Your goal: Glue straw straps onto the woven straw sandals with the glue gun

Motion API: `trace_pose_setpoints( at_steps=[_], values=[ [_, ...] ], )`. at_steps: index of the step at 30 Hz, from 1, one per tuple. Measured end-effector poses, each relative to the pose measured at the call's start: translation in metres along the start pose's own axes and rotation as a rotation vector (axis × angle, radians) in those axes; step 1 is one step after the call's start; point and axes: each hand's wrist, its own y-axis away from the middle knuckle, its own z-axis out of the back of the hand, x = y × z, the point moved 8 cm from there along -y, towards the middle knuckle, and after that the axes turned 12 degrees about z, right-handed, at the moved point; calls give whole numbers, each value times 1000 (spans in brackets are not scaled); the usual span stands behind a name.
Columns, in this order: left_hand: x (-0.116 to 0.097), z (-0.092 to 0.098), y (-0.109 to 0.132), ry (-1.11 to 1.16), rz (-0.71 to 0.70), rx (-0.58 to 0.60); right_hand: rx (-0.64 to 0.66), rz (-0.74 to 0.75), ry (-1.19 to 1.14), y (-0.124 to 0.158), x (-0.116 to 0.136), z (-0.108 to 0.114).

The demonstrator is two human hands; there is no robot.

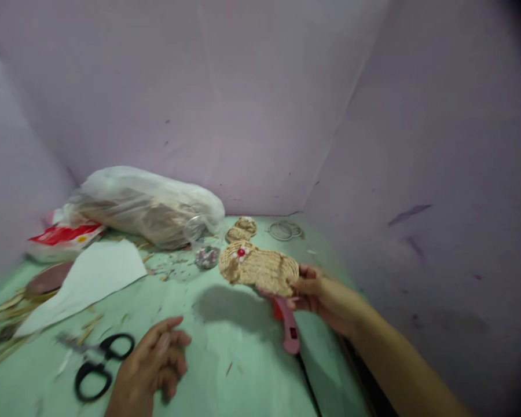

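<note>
My right hand [315, 292] grips the right end of a sole-shaped braided straw piece [264, 267], thumb on top and fingers beneath. A red bead ringed by white ones [241, 253] sits near its left end. The piece is held above the table and casts a shadow there. Just below it lies a pink glue gun [290, 330] with a black cord; its front part is hidden. My left hand [156, 359] hovers over the table with fingers loosely apart, holding nothing. Beside it, black-handled scissors [96, 366] lie with blades pointing left.
Toward the back wall stand a stuffed plastic bag [147, 202], a container of beads [207, 258], another straw piece [242, 230] and metal rings [284, 230]. At left are white paper [91, 278], a red-and-white packet [65, 240] and a brownish round object [49, 278]. Straw scraps litter the green tabletop [226, 382].
</note>
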Motion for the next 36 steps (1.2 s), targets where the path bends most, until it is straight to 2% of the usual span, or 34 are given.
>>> trace_pose_setpoints(
  at_steps=[2,4,6,7,9,10,11,13,14,16,18,21,23,30,33,36],
  values=[
    [-9,0,1,12,-21,26,16,57,-67,34,-35,-39],
    [-13,4,-2,-5,-51,14,98,-53,-97,72,-86,-73],
    [-17,10,-5,-46,-123,-17,199,-134,-18,106,-121,-91],
    [-16,9,-6,-87,-122,2,238,-129,78,118,-127,-91],
    [-19,8,-3,-271,-142,-5,311,-88,336,129,-123,-82],
    [-26,6,3,-423,-206,-41,301,-24,490,128,-112,-73],
    [-37,5,11,-585,-299,-100,338,28,600,126,-101,-70],
    [-56,3,28,-911,-427,-241,328,205,780,115,-72,-66],
    [-61,5,34,-1053,-410,-307,307,288,854,109,-60,-67],
    [-61,12,37,-1297,-259,-368,239,408,974,97,-44,-74],
    [-52,14,35,-1418,-136,-284,205,428,1036,86,-43,-86],
    [-34,7,26,-1364,-85,-72,204,365,1040,72,-55,-104],
    [-23,3,20,-1274,-49,-12,164,330,1042,66,-61,-108],
    [9,4,15,-1006,132,2,68,330,1095,68,-65,-98],
    [9,7,15,-1042,94,-40,30,358,1101,71,-65,-94],
    [8,4,14,-1099,43,-40,46,431,1069,71,-65,-99]
  ],
)
